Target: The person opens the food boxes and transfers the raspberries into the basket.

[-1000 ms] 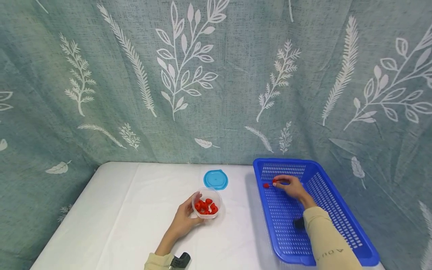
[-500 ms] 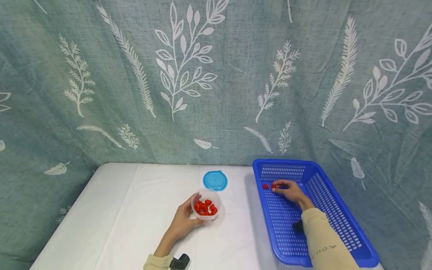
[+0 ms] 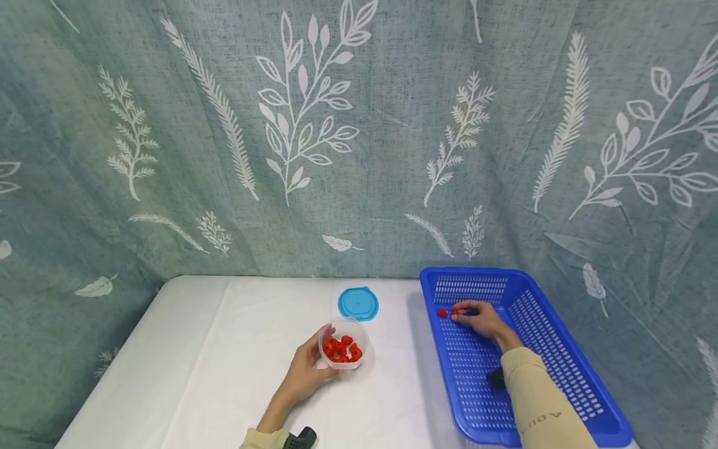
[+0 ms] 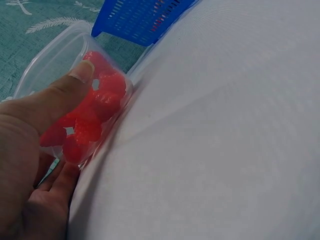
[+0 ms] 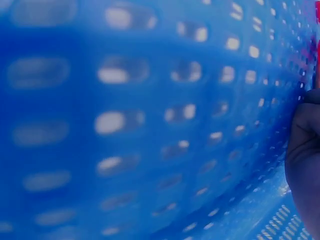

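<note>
My left hand [image 3: 305,371] grips a clear plastic tub [image 4: 50,55] on the white table, thumb on the near side and fingers curled round the other. Several red raspberries [image 4: 105,97] lie inside it, showing through the wall in the left wrist view. Down in the blue perforated basket [image 3: 443,368], near its back left corner, my right hand [image 3: 485,319] pinches a raspberry [image 3: 455,310] between thumb and fingers. Just left of those fingertips lies another raspberry [image 3: 442,312] on the basket floor. The right wrist view shows mostly the basket, with part of the hand at its right edge.
A round blue lid [image 3: 358,304] lies flat behind the tub. White cloth covers the table [image 3: 224,349], and the basket stands along its right side. A green leaf-patterned curtain [image 3: 370,137] hangs close behind.
My right hand has moved slightly left and lower in the basket, bringing the pinched raspberry beside the other one. The left hand and tub stay in place.
</note>
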The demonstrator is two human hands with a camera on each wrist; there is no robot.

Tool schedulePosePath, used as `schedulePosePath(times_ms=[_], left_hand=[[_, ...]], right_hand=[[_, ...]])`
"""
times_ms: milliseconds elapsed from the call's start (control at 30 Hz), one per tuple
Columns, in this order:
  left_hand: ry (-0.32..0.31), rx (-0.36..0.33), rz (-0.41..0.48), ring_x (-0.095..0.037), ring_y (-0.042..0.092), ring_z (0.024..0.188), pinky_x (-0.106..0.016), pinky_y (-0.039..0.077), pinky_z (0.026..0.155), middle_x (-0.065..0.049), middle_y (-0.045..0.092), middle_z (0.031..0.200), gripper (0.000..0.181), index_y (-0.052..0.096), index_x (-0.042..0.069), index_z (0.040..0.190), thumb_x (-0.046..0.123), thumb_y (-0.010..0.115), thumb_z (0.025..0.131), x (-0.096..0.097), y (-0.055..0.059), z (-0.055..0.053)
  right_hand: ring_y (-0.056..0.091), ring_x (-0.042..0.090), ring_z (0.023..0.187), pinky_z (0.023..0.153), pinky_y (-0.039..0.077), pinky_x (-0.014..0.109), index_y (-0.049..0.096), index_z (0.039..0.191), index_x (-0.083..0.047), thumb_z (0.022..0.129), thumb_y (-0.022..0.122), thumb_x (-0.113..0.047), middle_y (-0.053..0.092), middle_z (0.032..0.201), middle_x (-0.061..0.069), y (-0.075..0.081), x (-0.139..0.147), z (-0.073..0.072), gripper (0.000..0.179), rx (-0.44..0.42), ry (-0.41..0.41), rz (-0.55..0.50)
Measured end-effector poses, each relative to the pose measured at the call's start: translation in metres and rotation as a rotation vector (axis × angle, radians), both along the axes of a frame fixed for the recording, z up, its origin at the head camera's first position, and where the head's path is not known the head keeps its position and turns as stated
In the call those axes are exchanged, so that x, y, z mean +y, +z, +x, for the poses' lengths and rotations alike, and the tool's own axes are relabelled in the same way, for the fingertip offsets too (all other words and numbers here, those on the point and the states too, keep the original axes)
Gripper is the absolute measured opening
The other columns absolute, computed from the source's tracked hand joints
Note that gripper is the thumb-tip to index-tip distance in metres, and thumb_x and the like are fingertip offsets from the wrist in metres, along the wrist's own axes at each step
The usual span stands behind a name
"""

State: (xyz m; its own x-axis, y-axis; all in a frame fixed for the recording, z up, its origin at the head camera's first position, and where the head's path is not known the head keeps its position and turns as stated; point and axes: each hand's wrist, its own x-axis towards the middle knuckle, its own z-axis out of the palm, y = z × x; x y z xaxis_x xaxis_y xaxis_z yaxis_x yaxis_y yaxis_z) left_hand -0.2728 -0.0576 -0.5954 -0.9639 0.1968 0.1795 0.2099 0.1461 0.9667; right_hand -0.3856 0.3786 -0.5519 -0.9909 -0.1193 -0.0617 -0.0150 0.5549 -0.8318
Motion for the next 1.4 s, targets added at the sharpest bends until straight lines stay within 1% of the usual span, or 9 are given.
schedulePosePath(times_ms=[133,300,467,667,867,1033,1167,1300,1400], left_hand=[[-0.001,0.001,-0.007,-0.027,0.042,0.147,-0.039,0.035,0.120,-0.008,0.053,0.152,0.089,0.044,0.016,0.154,0.004,0.085,0.077,0.002,-0.001,0.001],[0.002,0.002,-0.003,-0.028,0.043,0.146,-0.041,0.034,0.119,-0.009,0.053,0.151,0.088,0.044,0.015,0.154,0.002,0.085,0.077,0.003,-0.001,0.002],[0.005,0.007,-0.015,-0.027,0.043,0.146,-0.042,0.034,0.120,-0.009,0.053,0.152,0.089,0.044,0.015,0.154,0.002,0.085,0.076,0.003,-0.001,0.003],[0.011,0.006,-0.015,-0.027,0.043,0.146,-0.043,0.034,0.120,-0.008,0.053,0.151,0.089,0.044,0.015,0.154,0.001,0.085,0.076,0.002,-0.001,0.005],[0.025,0.004,-0.012,-0.027,0.043,0.146,-0.043,0.034,0.120,-0.008,0.054,0.151,0.088,0.045,0.014,0.153,0.001,0.084,0.076,0.000,0.002,0.008],[0.022,0.019,-0.006,-0.026,0.044,0.145,-0.042,0.034,0.120,-0.008,0.054,0.150,0.087,0.046,0.015,0.153,-0.001,0.083,0.076,-0.001,0.002,0.008],[0.017,0.020,-0.015,-0.026,0.044,0.145,-0.039,0.035,0.120,-0.007,0.054,0.150,0.088,0.045,0.015,0.153,0.001,0.084,0.076,-0.001,0.001,0.008],[0.012,0.042,-0.018,-0.029,0.045,0.145,-0.035,0.037,0.119,-0.009,0.054,0.151,0.088,0.045,0.014,0.154,0.002,0.084,0.076,0.000,0.000,0.009],[0.005,0.061,-0.016,-0.033,0.045,0.144,-0.033,0.037,0.118,-0.013,0.053,0.151,0.087,0.044,0.011,0.154,0.002,0.084,0.077,0.001,-0.001,0.009]], right_hand=[[0.061,0.009,0.084,0.073,0.048,0.017,0.067,0.113,0.013,0.089,0.077,-0.009,0.072,0.096,0.012,0.001,0.001,0.002,0.033,0.023,0.020,0.029],[0.060,0.007,0.083,0.072,0.049,0.016,0.064,0.116,0.016,0.086,0.078,-0.005,0.072,0.095,0.014,0.005,0.000,0.003,0.039,0.026,0.050,0.020],[0.061,0.011,0.087,0.073,0.049,0.016,0.062,0.120,0.017,0.085,0.077,-0.003,0.070,0.100,0.021,0.023,-0.004,0.002,0.043,0.028,0.049,0.025],[0.065,0.026,0.096,0.074,0.048,0.018,0.060,0.122,0.017,0.089,0.074,-0.005,0.069,0.105,0.027,0.054,-0.009,0.000,0.042,0.118,0.053,0.102],[0.063,0.042,0.108,0.080,0.052,0.029,0.059,0.126,0.013,0.094,0.069,-0.010,0.067,0.113,0.031,0.099,-0.026,0.001,0.040,0.209,0.048,0.151],[0.059,0.043,0.117,0.088,0.049,0.039,0.060,0.129,0.006,0.097,0.067,-0.014,0.067,0.117,0.028,0.139,-0.051,0.007,0.039,0.289,0.048,0.151],[0.056,0.042,0.124,0.092,0.046,0.043,0.061,0.131,0.004,0.097,0.067,-0.013,0.068,0.116,0.026,0.163,-0.077,0.019,0.038,0.355,0.080,0.089],[0.053,0.037,0.131,0.092,0.044,0.040,0.060,0.135,-0.002,0.098,0.067,-0.018,0.068,0.118,0.020,0.182,-0.100,0.030,0.040,0.364,0.116,0.027],[0.059,0.030,0.121,0.082,0.049,0.033,0.059,0.137,-0.008,0.099,0.067,-0.022,0.068,0.119,0.016,0.195,-0.117,0.038,0.042,0.373,0.129,-0.011]])
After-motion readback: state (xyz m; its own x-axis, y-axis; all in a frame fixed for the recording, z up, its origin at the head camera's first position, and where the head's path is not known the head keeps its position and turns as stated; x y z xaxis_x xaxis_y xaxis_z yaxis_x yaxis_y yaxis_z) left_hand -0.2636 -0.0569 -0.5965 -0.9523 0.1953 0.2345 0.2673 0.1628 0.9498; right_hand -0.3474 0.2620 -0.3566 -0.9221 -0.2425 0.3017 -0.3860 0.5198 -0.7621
